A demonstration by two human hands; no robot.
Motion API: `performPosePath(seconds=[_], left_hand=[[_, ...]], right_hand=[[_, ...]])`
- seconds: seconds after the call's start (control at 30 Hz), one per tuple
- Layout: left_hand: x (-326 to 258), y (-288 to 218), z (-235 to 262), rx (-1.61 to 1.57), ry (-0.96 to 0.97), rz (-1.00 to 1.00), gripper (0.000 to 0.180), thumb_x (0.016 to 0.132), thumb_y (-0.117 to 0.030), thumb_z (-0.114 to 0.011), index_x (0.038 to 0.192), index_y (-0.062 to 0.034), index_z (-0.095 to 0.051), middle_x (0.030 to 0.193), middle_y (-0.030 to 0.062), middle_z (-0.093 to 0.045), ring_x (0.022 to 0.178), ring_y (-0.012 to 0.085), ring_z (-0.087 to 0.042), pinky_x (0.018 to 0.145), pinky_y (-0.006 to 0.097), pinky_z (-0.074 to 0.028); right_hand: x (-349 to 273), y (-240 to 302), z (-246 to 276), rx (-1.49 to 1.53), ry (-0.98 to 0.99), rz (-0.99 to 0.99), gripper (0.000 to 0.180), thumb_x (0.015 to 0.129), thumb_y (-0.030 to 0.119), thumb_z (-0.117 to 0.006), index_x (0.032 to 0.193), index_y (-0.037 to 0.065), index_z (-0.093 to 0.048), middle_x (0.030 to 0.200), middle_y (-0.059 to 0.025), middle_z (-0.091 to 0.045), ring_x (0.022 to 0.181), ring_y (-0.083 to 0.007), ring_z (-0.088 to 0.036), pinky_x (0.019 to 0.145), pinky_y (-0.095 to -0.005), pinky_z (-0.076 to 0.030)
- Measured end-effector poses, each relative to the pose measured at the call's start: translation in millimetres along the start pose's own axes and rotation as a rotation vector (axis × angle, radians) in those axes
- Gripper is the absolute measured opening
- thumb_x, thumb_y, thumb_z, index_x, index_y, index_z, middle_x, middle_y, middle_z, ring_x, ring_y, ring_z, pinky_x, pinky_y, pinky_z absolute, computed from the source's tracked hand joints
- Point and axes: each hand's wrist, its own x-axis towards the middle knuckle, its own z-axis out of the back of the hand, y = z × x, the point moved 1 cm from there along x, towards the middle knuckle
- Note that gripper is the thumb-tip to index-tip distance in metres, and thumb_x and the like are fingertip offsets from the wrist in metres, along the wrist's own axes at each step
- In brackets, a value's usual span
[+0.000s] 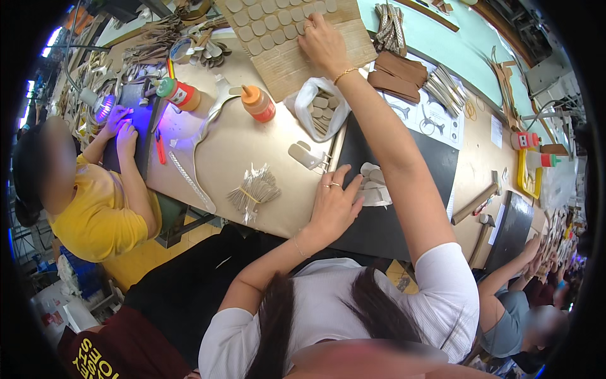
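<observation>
Slanting up-right, rows of tabs (284, 18) meet right hand (323, 47), grip unclear; left hand (334, 207) spread

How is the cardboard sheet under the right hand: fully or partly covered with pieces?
The cardboard sheet is partly covered: beige pieces lie in rows toward its far side, with bare cardboard showing nearer.

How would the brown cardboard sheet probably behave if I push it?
The cardboard sheet probably slides as one fairly stiff panel, since it lies flat. The rounded pieces might shift on tilting, as no rim shows; whether they are stuck is unclear.
</observation>
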Motion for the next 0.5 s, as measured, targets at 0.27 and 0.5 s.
performPosePath(seconds=[0.27, 0.5], left_hand=[[3.3, 7.1, -10.3, -0.043, -0.058, -0.082, 0.049, 0.076, -0.019, -0.077, 0.120, -0.0074, -0.060, 0.127, 0.0179, -0.048, 0.113, 0.0382, -0.045, 0.101, 0.047, -0.036], [0.1, 13.4, -14.9, -0.115, -0.075, 0.005, 0.051, 0.072, -0.022, -0.082, 0.113, -0.0032, -0.058, 0.115, 0.0151, -0.052, 0.110, 0.0342, -0.048, 0.096, 0.044, -0.038]], right_hand=[[6.2, -10.0, -6.5, 0.062, 0.073, -0.053, 0.021, 0.088, 0.019, -0.061, 0.086, -0.002, -0.062, 0.109, -0.0198, -0.058, 0.077, -0.0353, -0.065, 0.067, -0.0412, -0.053], [-19.4, -24.6, 21.9, 0.761, -0.018, -0.606, 0.009, 0.086, 0.009, -0.061, 0.087, 0.000, -0.063, 0.109, -0.0191, -0.059, 0.075, -0.0302, -0.066, 0.063, -0.0355, -0.055]])
